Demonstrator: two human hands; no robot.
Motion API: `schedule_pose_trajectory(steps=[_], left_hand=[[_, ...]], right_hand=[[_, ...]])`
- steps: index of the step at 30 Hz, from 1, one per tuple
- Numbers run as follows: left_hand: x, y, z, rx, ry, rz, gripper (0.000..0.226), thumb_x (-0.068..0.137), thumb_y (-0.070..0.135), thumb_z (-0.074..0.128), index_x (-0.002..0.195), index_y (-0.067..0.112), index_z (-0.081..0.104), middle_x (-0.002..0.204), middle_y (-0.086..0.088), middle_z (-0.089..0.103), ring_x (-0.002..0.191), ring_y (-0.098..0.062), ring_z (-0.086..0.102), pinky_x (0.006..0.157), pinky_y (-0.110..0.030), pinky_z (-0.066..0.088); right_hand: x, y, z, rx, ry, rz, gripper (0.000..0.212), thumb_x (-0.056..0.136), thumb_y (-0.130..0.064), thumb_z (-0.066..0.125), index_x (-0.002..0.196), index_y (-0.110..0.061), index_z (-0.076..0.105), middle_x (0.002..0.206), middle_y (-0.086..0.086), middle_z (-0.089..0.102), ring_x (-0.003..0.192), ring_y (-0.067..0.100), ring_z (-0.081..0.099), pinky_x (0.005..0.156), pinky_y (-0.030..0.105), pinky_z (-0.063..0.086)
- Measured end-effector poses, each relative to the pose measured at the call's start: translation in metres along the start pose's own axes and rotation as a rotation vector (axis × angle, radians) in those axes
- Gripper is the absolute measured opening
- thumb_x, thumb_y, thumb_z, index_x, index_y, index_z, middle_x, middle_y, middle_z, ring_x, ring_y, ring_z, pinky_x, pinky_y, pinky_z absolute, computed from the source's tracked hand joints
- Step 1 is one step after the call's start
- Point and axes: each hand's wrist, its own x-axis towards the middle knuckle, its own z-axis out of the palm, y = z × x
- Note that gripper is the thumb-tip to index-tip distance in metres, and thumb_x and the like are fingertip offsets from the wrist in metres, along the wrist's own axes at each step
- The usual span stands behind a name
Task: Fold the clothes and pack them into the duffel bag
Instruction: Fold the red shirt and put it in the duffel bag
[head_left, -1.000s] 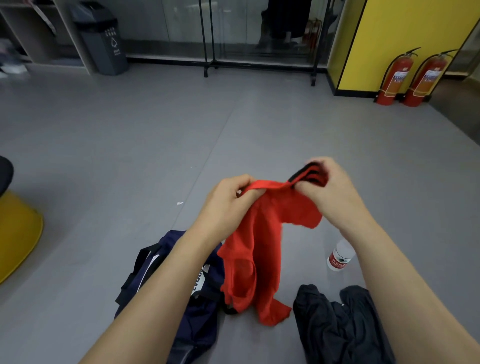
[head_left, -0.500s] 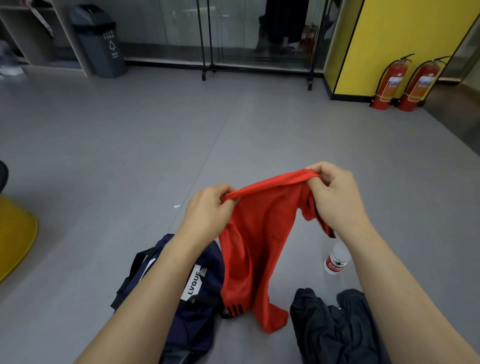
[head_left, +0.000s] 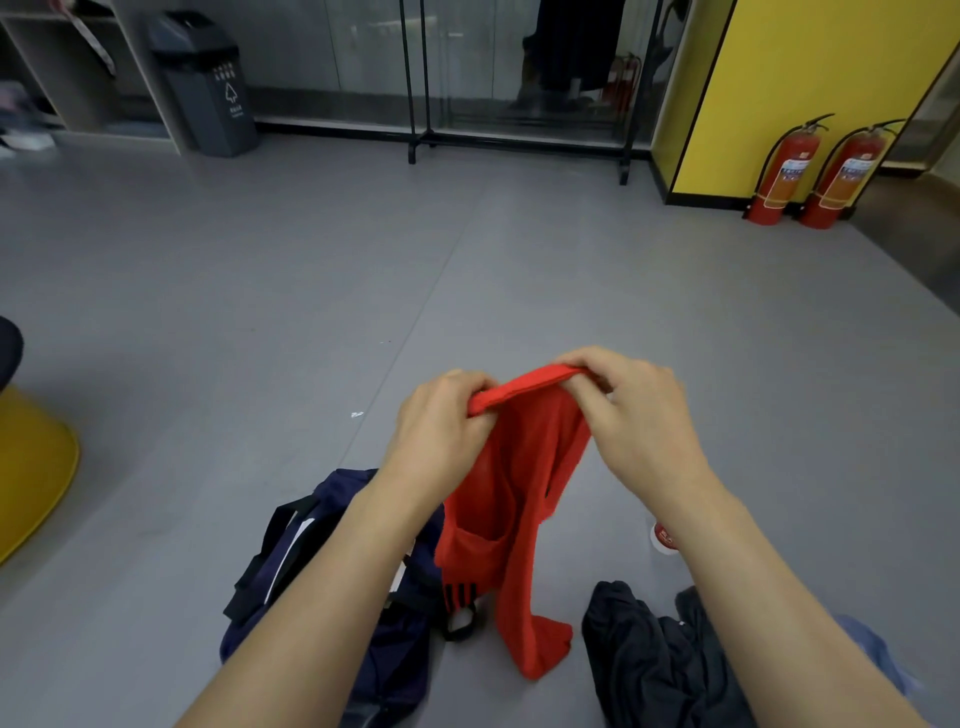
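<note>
I hold a red mesh garment (head_left: 514, 499) up in front of me by its top edge. My left hand (head_left: 441, 431) pinches the left end of that edge and my right hand (head_left: 639, 415) pinches the right end, the hands close together. The cloth hangs down, its lower end with black stripes reaching the floor. A navy duffel bag (head_left: 311, 561) lies on the floor below my left forearm, partly hidden by it. A crumpled dark grey garment (head_left: 649, 660) lies on the floor at lower right.
A small water bottle (head_left: 662, 538) with a red label stands on the grey floor behind my right forearm. A yellow stool (head_left: 31, 467) sits at the left edge. Far back are a grey bin (head_left: 208, 88), a black clothes rack (head_left: 519, 140) and two red fire extinguishers (head_left: 810, 171).
My hands have shifted along the red garment's top edge and come closer together, so the edge is shorter between them. The garment hangs narrower and more bunched.
</note>
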Motion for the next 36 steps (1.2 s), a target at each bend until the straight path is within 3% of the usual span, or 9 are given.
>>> schedule_pose_trajectory(steps=[2,5,9,14,18,22,27,32,36], left_hand=[[0.000,-0.009,-0.001,-0.058,0.009,-0.097,0.010,0.089,0.026,0.062,0.086,0.030,0.070,0.082,0.008,0.065,0.080,-0.016,0.061,0.070,-0.031,0.044],[0.000,-0.005,-0.006,-0.311,-0.023,-0.147,0.015,0.085,0.036,0.055,0.082,0.030,0.068,0.071,0.006,0.067,0.068,-0.018,0.059,0.068,-0.036,0.049],[-0.005,0.017,-0.003,-0.338,-0.061,-0.032,0.016,0.080,0.034,0.053,0.084,0.033,0.069,0.073,0.009,0.069,0.069,-0.017,0.063,0.066,-0.039,0.053],[-0.002,0.018,-0.008,-0.308,0.055,-0.031,0.011,0.082,0.034,0.057,0.081,0.032,0.068,0.069,0.011,0.066,0.062,-0.010,0.057,0.060,-0.031,0.046],[-0.004,0.017,-0.012,-0.269,0.071,-0.045,0.011,0.084,0.029,0.060,0.080,0.036,0.067,0.072,0.012,0.067,0.064,-0.008,0.059,0.061,-0.029,0.046],[-0.003,0.017,-0.014,-0.231,0.079,-0.025,0.005,0.086,0.035,0.067,0.083,0.032,0.069,0.071,0.011,0.065,0.064,-0.006,0.057,0.063,-0.026,0.045],[-0.001,-0.008,-0.011,-0.020,-0.016,-0.024,0.016,0.087,0.016,0.063,0.090,0.031,0.068,0.082,0.013,0.066,0.072,-0.010,0.059,0.067,-0.029,0.043],[-0.005,-0.033,-0.021,-0.026,-0.061,-0.112,0.014,0.097,0.029,0.058,0.097,0.030,0.071,0.086,0.012,0.073,0.088,-0.014,0.067,0.080,-0.035,0.053],[-0.005,-0.039,-0.028,-0.146,-0.082,-0.086,0.033,0.090,0.054,0.051,0.092,0.026,0.069,0.076,0.005,0.069,0.078,-0.015,0.064,0.077,-0.044,0.054]], right_hand=[[0.004,0.011,-0.005,0.037,0.026,0.104,0.016,0.096,-0.020,0.058,0.096,-0.027,0.072,0.082,-0.013,0.071,0.081,0.017,0.064,0.078,0.037,0.049],[0.006,0.023,-0.012,-0.012,-0.136,0.215,0.014,0.093,-0.020,0.057,0.091,-0.031,0.065,0.076,-0.015,0.064,0.077,0.017,0.059,0.081,0.039,0.051],[-0.010,-0.002,0.009,0.036,-0.352,0.071,0.031,0.090,-0.033,0.060,0.121,-0.036,0.058,0.116,-0.016,0.067,0.107,0.009,0.064,0.093,0.033,0.049],[-0.014,-0.009,0.022,0.040,-0.248,0.013,0.051,0.087,-0.041,0.056,0.137,-0.040,0.045,0.120,-0.015,0.066,0.112,0.011,0.063,0.095,0.042,0.049],[-0.022,-0.016,0.028,0.034,-0.345,0.016,0.076,0.084,-0.052,0.067,0.148,-0.040,0.029,0.138,-0.018,0.056,0.124,0.007,0.055,0.100,0.038,0.047],[-0.020,-0.011,0.032,-0.061,-0.095,-0.047,0.028,0.100,-0.037,0.052,0.128,-0.036,0.056,0.107,-0.013,0.071,0.097,0.017,0.068,0.082,0.040,0.052],[-0.012,-0.005,0.010,-0.030,0.065,-0.007,0.023,0.095,-0.018,0.048,0.104,-0.027,0.067,0.073,-0.016,0.061,0.072,0.021,0.061,0.067,0.033,0.041],[0.000,0.023,-0.014,0.084,0.012,0.153,0.020,0.099,-0.011,0.043,0.096,-0.025,0.057,0.073,-0.013,0.057,0.074,0.018,0.053,0.070,0.034,0.037],[-0.005,0.037,-0.026,-0.005,-0.066,0.129,0.010,0.105,-0.025,0.041,0.109,-0.026,0.050,0.086,-0.003,0.062,0.088,0.028,0.058,0.072,0.035,0.035]])
